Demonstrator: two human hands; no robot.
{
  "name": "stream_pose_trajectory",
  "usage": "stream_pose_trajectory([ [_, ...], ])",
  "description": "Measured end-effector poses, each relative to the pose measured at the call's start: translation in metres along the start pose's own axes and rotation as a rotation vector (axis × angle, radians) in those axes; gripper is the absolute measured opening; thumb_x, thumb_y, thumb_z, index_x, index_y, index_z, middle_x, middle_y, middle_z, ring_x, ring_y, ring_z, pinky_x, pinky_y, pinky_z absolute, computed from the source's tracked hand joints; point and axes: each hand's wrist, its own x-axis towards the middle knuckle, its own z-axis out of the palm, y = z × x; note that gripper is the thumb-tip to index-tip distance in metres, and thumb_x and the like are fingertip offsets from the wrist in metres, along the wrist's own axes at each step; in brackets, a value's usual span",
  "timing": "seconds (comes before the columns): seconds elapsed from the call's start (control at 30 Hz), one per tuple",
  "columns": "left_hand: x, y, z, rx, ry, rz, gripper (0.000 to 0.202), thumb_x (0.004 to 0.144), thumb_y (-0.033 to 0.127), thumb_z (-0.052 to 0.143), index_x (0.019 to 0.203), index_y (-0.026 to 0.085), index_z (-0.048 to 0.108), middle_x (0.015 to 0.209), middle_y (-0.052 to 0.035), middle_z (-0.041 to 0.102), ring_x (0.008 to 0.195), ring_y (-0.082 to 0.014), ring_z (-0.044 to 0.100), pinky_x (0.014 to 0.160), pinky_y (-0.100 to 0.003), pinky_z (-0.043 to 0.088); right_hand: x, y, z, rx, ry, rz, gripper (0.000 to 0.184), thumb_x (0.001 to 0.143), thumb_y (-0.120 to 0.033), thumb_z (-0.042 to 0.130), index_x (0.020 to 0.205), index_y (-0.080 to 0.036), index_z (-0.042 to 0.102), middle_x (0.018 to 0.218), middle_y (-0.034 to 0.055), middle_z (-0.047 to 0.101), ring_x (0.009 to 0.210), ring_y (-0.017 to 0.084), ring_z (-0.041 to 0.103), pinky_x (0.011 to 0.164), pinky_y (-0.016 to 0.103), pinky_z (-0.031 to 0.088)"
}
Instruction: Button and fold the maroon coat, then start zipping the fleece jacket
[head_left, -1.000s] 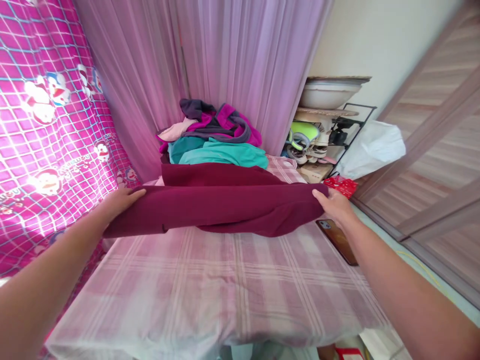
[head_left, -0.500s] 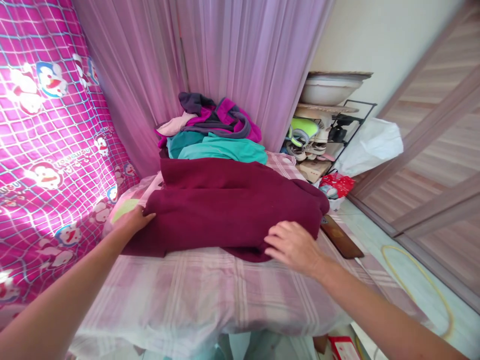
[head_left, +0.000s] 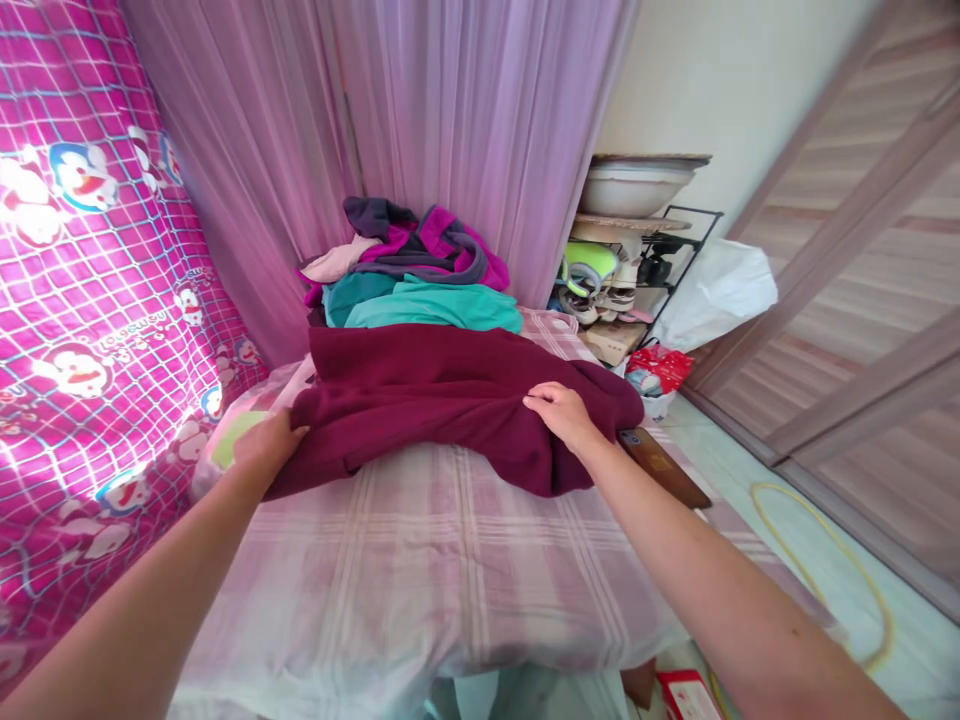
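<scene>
The maroon garment (head_left: 442, 370) lies crosswise on the plaid-covered counter (head_left: 405, 570), its cloth rumpled into lengthwise folds and its lower edge uneven. The left grip (head_left: 268, 442) is at the garment's left end, thumb and fingers pinching the cloth there; most of the fingers are hidden. The right grip (head_left: 564, 412) sits over the garment's right half, inward of its right end, fingertips pressed together on a gathered fold.

Directly behind the garment, a teal garment (head_left: 442, 303) touches its far edge, and beyond that a heap of purple and grey clothes (head_left: 427, 245) reaches the lilac curtain (head_left: 465, 120). Just off the garment's right end lies a phone (head_left: 667, 470), close to the counter's right edge. Past that end, beyond the counter, are a red bag (head_left: 664, 366) and a rack (head_left: 675, 270). To the garment's left hangs a pink patterned curtain (head_left: 82, 300).

In front of the garment, a broad stretch of plaid surface runs to the counter's near edge, where the cloth hangs over.
</scene>
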Motion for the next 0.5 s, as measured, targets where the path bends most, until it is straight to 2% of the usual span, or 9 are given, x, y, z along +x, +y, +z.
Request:
stream_pose_trajectory([
  [0.1, 0.006, 0.0, -0.012, 0.039, 0.054, -0.022, 0.053, 0.09, 0.046, 0.046, 0.13, 0.012, 0.054, 0.118, -0.0235, 0.067, 0.102, -0.04, 0.065, 0.081, -0.048, 0.051, 0.003, 0.013, -0.002, 0.276, -0.014, 0.041, 0.015, 0.062, -0.033, 0.075, 0.07, -0.02, 0.073, 0.099, 0.0054, 0.073, 0.096, 0.023, 0.066, 0.091, 0.035, 0.048],
  [0.2, 0.009, 0.01, -0.028, 0.067, 0.045, 0.017, 0.051, 0.09, 0.045, 0.049, 0.126, 0.011, 0.057, 0.12, -0.023, 0.066, 0.105, -0.0389, 0.064, 0.085, -0.047, 0.05, 0.007, 0.027, -0.009, 0.297, 0.049, 0.176, 0.017, 0.061, -0.031, 0.075, 0.074, -0.019, 0.074, 0.094, 0.0059, 0.075, 0.092, 0.023, 0.067, 0.088, 0.035, 0.049],
  [0.3, -0.003, 0.039, -0.041, 0.081, 0.127, 0.132, 0.05, 0.091, 0.042, 0.049, 0.129, 0.01, 0.055, 0.13, -0.0217, 0.06, 0.116, -0.0372, 0.059, 0.093, -0.046, 0.047, 0.015, 0.035, -0.004, 0.055, 0.023, 0.273, 0.015, 0.071, -0.03, 0.069, 0.079, -0.02, 0.075, 0.087, 0.0049, 0.075, 0.087, 0.023, 0.067, 0.082, 0.034, 0.05],
  [0.37, -0.024, 0.065, -0.042, 0.036, 0.211, 0.271, 0.05, 0.094, 0.045, 0.045, 0.133, 0.015, 0.053, 0.14, -0.0167, 0.054, 0.125, -0.0337, 0.054, 0.102, -0.045, 0.043, 0.018, 0.034, 0.004, -0.154, -0.034, 0.237, 0.016, 0.079, -0.03, 0.063, 0.083, -0.02, 0.075, 0.091, 0.0052, 0.075, 0.087, 0.022, 0.067, 0.08, 0.033, 0.049],
  [0.4, -0.036, 0.078, -0.039, 0.004, 0.211, 0.371, 0.05, 0.094, 0.048, 0.044, 0.135, 0.019, 0.052, 0.143, -0.0128, 0.053, 0.127, -0.031, 0.052, 0.105, -0.043, 0.04, 0.018, 0.032, 0.009, -0.265, -0.049, 0.191, 0.017, 0.082, -0.03, 0.062, 0.085, -0.02, 0.076, 0.095, 0.0061, 0.074, 0.088, 0.023, 0.066, 0.08, 0.033, 0.048],
  [0.43, -0.049, 0.09, -0.033, -0.021, 0.17, 0.462, 0.052, 0.093, 0.051, 0.046, 0.137, 0.023, 0.051, 0.144, -0.0097, 0.053, 0.129, -0.0292, 0.051, 0.107, -0.042, 0.04, 0.017, 0.029, 0.013, -0.378, -0.05, 0.125, 0.018, 0.084, -0.028, 0.06, 0.087, -0.02, 0.076, 0.098, 0.0075, 0.073, 0.09, 0.023, 0.065, 0.08, 0.033, 0.047],
  [0.5, -0.072, 0.109, -0.018, -0.006, 0.026, 0.56, 0.066, 0.086, 0.052, 0.059, 0.145, 0.026, 0.044, 0.151, -0.0092, 0.047, 0.131, -0.0301, 0.05, 0.104, -0.042, 0.042, 0.011, 0.019, 0.02, -0.601, -0.011, -0.074, 0.018, 0.087, -0.023, 0.058, 0.092, -0.019, 0.075, 0.104, 0.0104, 0.07, 0.092, 0.024, 0.061, 0.079, 0.034, 0.044],
])
